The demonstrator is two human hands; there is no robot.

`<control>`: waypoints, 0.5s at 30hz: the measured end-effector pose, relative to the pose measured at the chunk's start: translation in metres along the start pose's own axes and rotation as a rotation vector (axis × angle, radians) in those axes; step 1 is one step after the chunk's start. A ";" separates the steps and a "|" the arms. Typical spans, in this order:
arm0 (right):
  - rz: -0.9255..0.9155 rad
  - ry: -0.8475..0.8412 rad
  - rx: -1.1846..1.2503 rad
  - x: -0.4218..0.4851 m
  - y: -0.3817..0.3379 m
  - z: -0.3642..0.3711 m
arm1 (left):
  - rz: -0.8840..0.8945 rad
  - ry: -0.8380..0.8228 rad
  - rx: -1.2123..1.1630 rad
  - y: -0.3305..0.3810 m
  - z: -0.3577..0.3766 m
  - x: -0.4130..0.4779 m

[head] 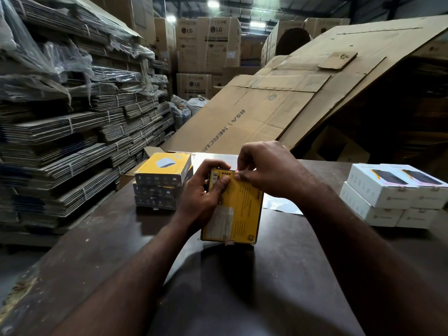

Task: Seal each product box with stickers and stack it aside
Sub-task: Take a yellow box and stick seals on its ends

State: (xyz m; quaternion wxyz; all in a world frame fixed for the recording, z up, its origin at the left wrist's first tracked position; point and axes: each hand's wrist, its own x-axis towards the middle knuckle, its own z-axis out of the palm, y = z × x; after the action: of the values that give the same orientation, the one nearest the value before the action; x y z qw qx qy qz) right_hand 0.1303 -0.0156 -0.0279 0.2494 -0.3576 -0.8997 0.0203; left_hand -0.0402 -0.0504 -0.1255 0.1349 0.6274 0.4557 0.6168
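Note:
A yellow product box stands tilted on the dark table, its printed back facing me. My left hand grips its upper left side, thumb across the face. My right hand pinches at the box's top edge, where a small red sticker shows. Another small sticker sits on the bottom edge. A stack of three yellow boxes stands just left of my left hand.
White product boxes are stacked two high at the table's right side. A shiny sheet lies behind the held box. Bundled flat cartons tower on the left; large cardboard sheets lean behind the table.

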 end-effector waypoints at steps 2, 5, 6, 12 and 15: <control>0.005 0.005 0.007 0.000 0.000 0.001 | -0.006 0.000 0.001 0.001 0.000 0.000; 0.012 0.010 0.018 0.001 0.001 0.001 | -0.003 -0.009 0.010 0.002 0.000 0.000; 0.013 0.011 0.017 0.001 0.000 0.001 | -0.006 -0.008 0.010 0.002 0.000 0.000; 0.006 0.019 -0.026 -0.001 -0.002 -0.008 | 0.014 0.029 0.057 0.005 0.003 -0.002; 0.009 0.056 -0.053 -0.001 -0.004 -0.007 | 0.031 0.039 0.047 0.009 0.006 -0.004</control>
State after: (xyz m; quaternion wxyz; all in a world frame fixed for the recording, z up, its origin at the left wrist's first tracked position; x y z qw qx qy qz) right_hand 0.1322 -0.0201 -0.0214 0.2648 -0.3684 -0.8910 -0.0126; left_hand -0.0307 -0.0563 -0.1227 0.1015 0.6251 0.4632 0.6200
